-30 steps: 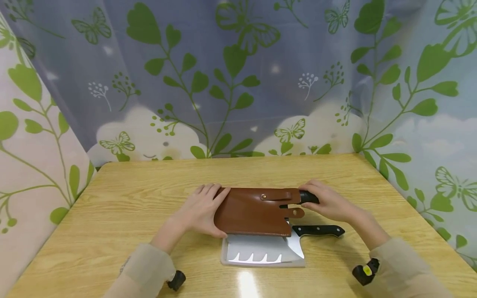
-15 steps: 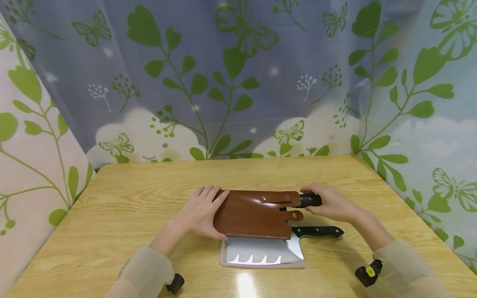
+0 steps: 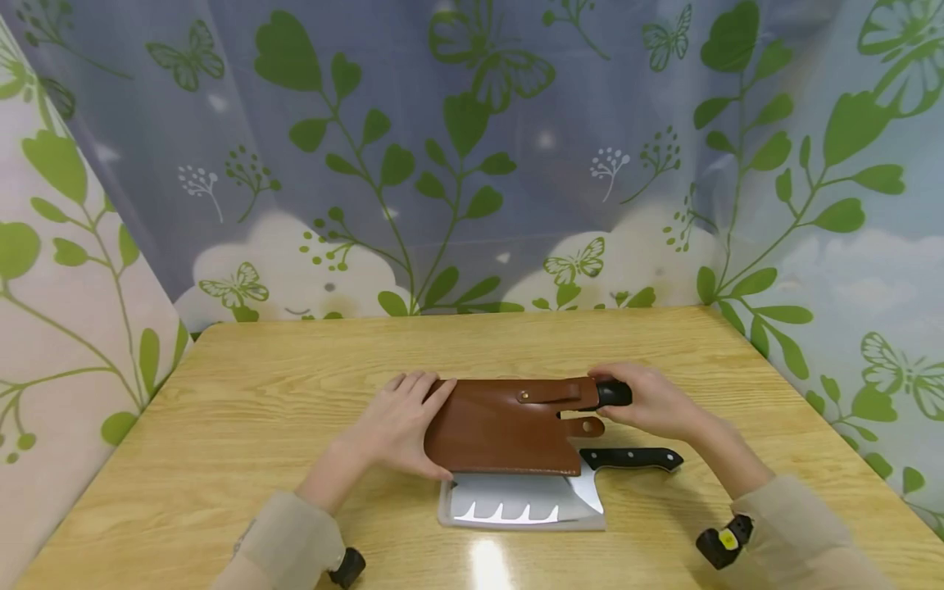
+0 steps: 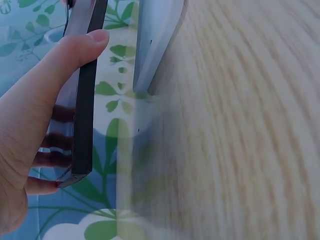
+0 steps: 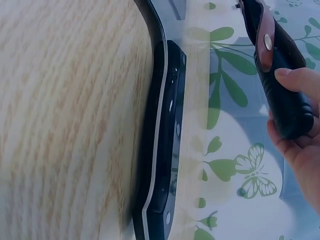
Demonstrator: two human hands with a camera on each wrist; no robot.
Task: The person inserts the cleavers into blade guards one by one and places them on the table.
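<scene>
My left hand (image 3: 404,424) grips the left end of a brown leather knife sheath (image 3: 501,430), its thumb at the lower edge and fingers over the far edge. From the sheath's right end sticks a black handle (image 5: 287,102), which my right hand (image 3: 649,401) holds between thumb and fingers. The blade belonging to it is hidden inside the leather. Beneath the raised sheath a cleaver (image 3: 509,500) lies flat, its broad blade pale and shiny and partly covered. Its black riveted handle (image 5: 162,135) points right, below my right hand and untouched.
Both knives are over a wooden table (image 3: 295,352). A curtain (image 3: 472,205) with green leaves and butterflies stands behind it and at both sides. A loose snap tab (image 3: 586,427) juts from the sheath's right end.
The black handle in my right hand has shifted slightly left, closer to the sheath. My left hand keeps its grip, and the cleaver below has stayed put.
</scene>
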